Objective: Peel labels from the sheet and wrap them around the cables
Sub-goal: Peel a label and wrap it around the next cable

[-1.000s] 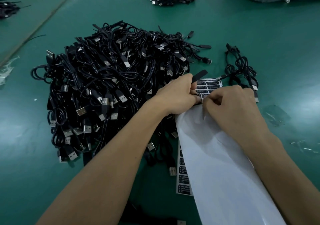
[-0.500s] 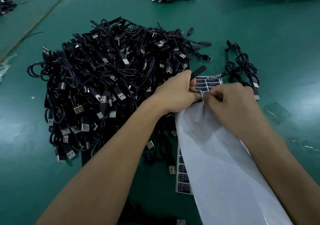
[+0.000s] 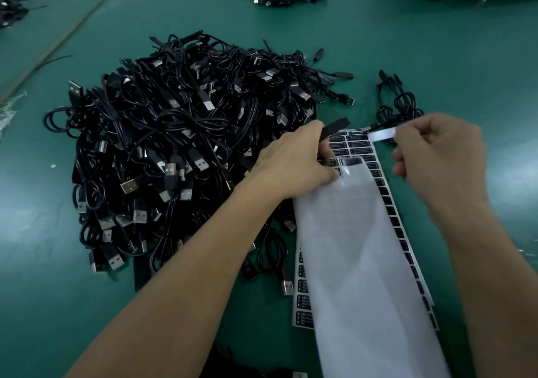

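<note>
Pale label [image 3: 381, 135] pinched by right hand [image 3: 442, 156] beside sheet [image 3: 364, 246]; cable [image 3: 334, 127] gripped by left hand [image 3: 294, 159].

Label sheet [image 3: 358, 144] print unreadable (too small); right hand [image 3: 442, 159] motion-blurred.

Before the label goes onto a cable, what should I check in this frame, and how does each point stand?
1. Label held: ok, the right hand pinches the label.
2. Label fully off the sheet: cannot tell, its far end lies at the sheet's corner.
3. Cable ready: ok, the left hand grips a cable, black end sticking out.
4. Label meeting cable: not ok, they are apart.
5. Label flat, uncreased: cannot tell, blurred.
</note>
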A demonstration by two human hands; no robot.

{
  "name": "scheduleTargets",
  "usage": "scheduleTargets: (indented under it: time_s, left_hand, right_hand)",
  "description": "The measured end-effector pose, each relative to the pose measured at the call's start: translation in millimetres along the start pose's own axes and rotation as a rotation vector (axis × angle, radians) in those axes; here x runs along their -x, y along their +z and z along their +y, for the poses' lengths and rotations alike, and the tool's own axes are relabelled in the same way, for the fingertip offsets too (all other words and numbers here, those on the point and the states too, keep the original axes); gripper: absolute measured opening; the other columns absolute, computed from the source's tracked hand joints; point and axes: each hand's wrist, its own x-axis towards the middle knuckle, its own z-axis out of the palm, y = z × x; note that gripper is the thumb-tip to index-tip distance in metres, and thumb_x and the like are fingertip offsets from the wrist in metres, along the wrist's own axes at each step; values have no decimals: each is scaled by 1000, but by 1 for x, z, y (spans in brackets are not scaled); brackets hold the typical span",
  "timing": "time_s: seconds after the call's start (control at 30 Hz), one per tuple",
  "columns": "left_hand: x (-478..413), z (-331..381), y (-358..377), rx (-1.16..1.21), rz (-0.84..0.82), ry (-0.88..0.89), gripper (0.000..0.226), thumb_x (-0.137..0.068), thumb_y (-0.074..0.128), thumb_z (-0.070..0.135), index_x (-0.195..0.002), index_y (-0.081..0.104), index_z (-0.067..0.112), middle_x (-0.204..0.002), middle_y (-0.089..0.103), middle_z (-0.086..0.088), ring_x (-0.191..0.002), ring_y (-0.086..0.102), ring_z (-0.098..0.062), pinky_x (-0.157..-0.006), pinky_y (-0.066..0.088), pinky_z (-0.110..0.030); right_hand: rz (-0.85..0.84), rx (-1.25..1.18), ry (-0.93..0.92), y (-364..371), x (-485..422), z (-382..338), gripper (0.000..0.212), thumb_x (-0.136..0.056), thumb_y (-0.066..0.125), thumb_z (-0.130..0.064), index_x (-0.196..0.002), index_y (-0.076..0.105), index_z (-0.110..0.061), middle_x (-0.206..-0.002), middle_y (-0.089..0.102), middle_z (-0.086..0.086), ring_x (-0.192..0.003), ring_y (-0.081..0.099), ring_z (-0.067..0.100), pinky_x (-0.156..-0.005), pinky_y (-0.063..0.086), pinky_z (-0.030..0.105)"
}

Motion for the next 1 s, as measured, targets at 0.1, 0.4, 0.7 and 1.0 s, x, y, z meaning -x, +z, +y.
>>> scheduleTargets:
  time_s: [0.1, 0.4, 0.7, 1.0]
  left_hand:
    - [4, 2, 2, -17, 65, 33, 40, -75, 79, 32, -77, 39, 29, -92, 62, 11, -80, 59, -13, -64, 44, -36]
    - [27, 23, -38, 509, 215, 14, 34, -89, 68, 30, -79, 36, 21, -73, 70, -11, -50, 65, -17, -44, 46, -26]
    - [45, 0, -24, 726, 271, -208, 43, -90, 72, 23, -73, 33, 22, -68, 48, -12, -62, 59, -28, -38, 31, -19]
    - [56, -13, -24, 865, 261, -139, 44, -88, 69, 0, -77, 31, 19, -73, 71, -7, -81, 68, -47, -34, 30, -18]
  right_hand:
    - [-73, -60, -96, 9, 9, -7, 16, -93, 58, -21, -80, 66, -25, -61, 69, -6, -45, 65, 11, -42, 45, 19]
    - [39, -67, -431, 26, 24, -15, 14, -99, 56, -22, -89, 64, -28, -69, 68, -10, -60, 67, 10, -56, 55, 33]
    - [-56, 80, -819, 42, 30, -11, 8, -95, 68, -9, -96, 75, -5, -84, 74, 5, -71, 67, 19, -69, 52, 29]
    - [-317, 16, -747, 40, 30, -11, 7, -86, 80, -14, -93, 79, -13, -79, 71, -5, -70, 63, 6, -68, 52, 18]
